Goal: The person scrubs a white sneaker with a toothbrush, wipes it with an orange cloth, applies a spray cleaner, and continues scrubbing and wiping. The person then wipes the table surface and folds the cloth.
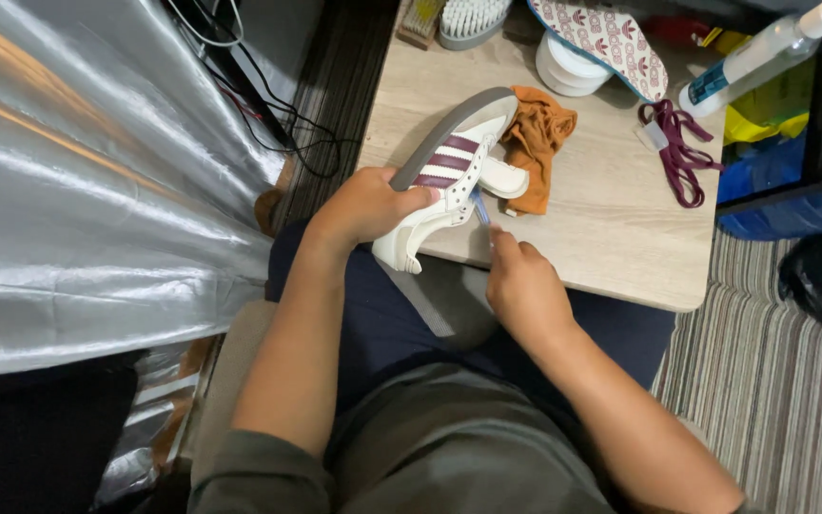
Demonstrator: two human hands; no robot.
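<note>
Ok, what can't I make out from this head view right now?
- Small brush: only a bluish tip shows; the right hand covers the rest, so its grip is hidden.
- Shoe: its heel is under the left hand, and its far side is turned away.
- Spray bottle: nozzle cut off by the top edge.
- Scrub brush: cut off by the top edge.
</note>
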